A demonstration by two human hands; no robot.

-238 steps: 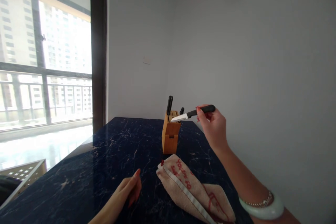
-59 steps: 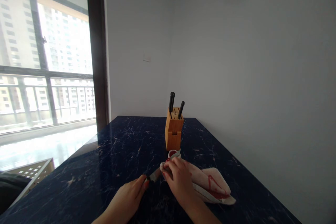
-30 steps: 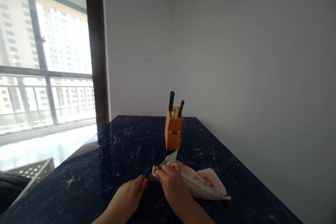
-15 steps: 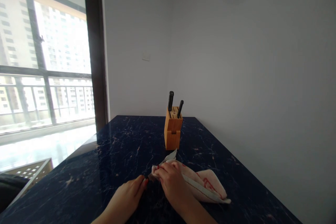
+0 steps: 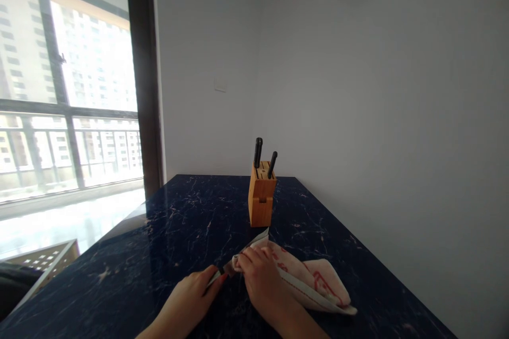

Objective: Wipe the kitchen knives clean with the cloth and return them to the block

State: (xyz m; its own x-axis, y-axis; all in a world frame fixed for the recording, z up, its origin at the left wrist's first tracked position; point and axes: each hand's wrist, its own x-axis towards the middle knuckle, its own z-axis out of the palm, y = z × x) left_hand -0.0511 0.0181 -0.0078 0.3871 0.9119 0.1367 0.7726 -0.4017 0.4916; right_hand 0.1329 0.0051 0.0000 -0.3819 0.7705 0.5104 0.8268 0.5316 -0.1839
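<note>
Low in the head view, my left hand [image 5: 194, 292] is closed around the handle of a knife [image 5: 229, 268]. Its blade slants up and to the right, away from me. My right hand [image 5: 260, 278] pinches a white cloth with red print [image 5: 294, 269] around the blade, so the middle of the blade is covered. The tip shows beyond my fingers. The rest of the cloth trails to the right over the dark table. Just past the blade tip stands a wooden knife block [image 5: 262, 204], upright, with several slots and black-handled knives [image 5: 272, 164] in it.
The dark blue marbled table [image 5: 199, 212] runs to a grey wall [image 5: 358, 90] at the back and right. A perforated pale chair [image 5: 51, 265] with something dark on it stands at the lower left. Behind it is a bright window [image 5: 91, 74].
My right hand and the cloth have shifted slightly to the right along the blade. The cloth's loose end has slid right and nearer. A little more of the knife handle shows at my left hand.
</note>
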